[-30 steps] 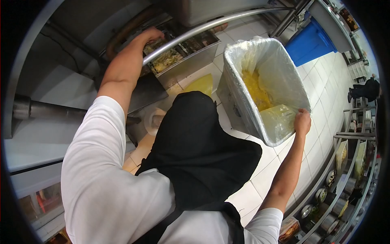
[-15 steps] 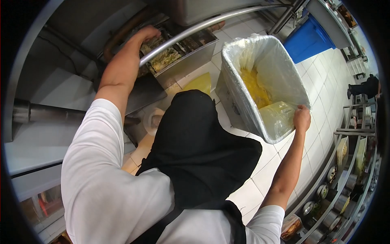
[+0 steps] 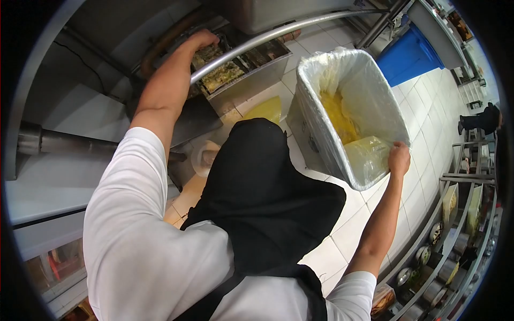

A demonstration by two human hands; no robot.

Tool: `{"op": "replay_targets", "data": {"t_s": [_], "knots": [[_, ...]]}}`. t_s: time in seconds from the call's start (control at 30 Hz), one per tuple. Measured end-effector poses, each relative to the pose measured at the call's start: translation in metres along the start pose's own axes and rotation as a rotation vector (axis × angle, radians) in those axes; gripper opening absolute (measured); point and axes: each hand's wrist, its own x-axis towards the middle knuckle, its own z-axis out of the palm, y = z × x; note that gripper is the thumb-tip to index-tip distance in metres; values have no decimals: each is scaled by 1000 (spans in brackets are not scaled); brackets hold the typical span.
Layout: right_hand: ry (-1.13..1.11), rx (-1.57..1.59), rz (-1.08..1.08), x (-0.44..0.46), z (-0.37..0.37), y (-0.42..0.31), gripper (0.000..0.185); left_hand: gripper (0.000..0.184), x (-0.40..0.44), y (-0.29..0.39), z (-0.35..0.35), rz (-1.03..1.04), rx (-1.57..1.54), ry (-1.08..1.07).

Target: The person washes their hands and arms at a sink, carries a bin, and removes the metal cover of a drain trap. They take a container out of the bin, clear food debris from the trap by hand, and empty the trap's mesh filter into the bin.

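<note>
Left hand (image 3: 203,40) slightly farther past rail (image 3: 257,39)

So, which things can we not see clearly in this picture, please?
Head view, left hand: what it touches is lost in shadow inside the open metal box.
Head view, right hand: it hides whether it grips the liner alone or also the bin beneath.
Head view, pale round object: partly covered by the black apron.
Head view, distant person: too small, and cut into by the dark lens edge.
</note>
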Motion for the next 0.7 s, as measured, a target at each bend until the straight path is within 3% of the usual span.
{"op": "replay_targets", "data": {"t_s": [0.23,0.53,0.7], "knots": [[-10,10,15,-4,-6,-6,33,40,-8,10,-5,-53,17,-32],[-15,24,20,-4,-8,-8,33,38,-7,7,-4,32,-9,28],[-17,21,31,-5,-9,-9,32,42,1,6,-2,-76,-27,-39]]}}
